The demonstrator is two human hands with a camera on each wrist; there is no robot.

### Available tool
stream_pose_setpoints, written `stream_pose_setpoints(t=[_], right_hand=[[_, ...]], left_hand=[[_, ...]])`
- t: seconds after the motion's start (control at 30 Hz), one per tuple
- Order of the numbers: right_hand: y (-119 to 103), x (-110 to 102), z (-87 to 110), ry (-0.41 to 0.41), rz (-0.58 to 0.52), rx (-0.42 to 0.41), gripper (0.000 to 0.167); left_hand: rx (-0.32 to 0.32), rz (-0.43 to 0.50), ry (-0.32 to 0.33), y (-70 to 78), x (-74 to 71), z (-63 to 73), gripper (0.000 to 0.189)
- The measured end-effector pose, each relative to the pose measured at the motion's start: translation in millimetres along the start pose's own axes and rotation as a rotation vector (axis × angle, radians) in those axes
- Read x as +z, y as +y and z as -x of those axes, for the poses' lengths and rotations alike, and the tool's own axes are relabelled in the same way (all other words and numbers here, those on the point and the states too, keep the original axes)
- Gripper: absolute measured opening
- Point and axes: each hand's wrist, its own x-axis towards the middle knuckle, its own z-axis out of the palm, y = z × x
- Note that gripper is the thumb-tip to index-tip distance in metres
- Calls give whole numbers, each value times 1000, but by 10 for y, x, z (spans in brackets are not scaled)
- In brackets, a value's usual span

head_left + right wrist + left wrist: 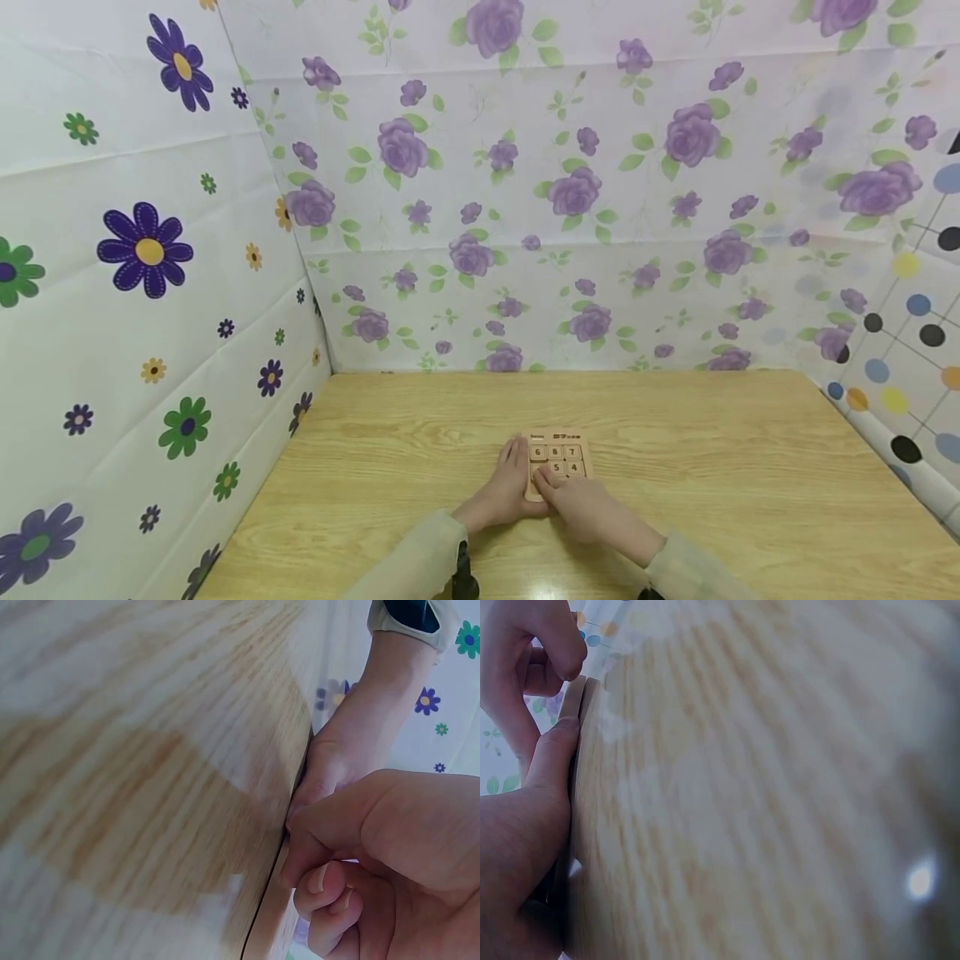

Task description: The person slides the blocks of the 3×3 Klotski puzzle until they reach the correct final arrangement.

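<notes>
A wooden number sliding puzzle (587, 459) lies on the table; tiles 6, 8, 7, 5 and 4 show, while its lower part is covered by hands. My left hand (507, 487) holds the board, fingers along its left side and thumb at the near edge. In the left wrist view, the left thumb (557, 750) rests against the board's edge (573, 696). My right hand (583, 502) lies over the board's near right part, a fingertip touching the tile area left of the 5. In the right wrist view, that hand's other fingers (330, 907) are curled into the palm.
The wood-grain table (375, 433) stretches around the puzzle. A flowered sheet (465, 208) hangs behind it, another (67, 333) stands at the left, and a dotted sheet (900, 350) borders the right. Dark bands (463, 575) sit at the wrists.
</notes>
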Motion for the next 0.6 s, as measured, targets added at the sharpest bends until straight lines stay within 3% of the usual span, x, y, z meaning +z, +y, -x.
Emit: stream_pose_setpoints(t=[0.6], right_hand=[[-8, 1, 33, 36, 8, -35, 61]], left_hand=[[-8, -17, -12, 10, -1, -1, 121]])
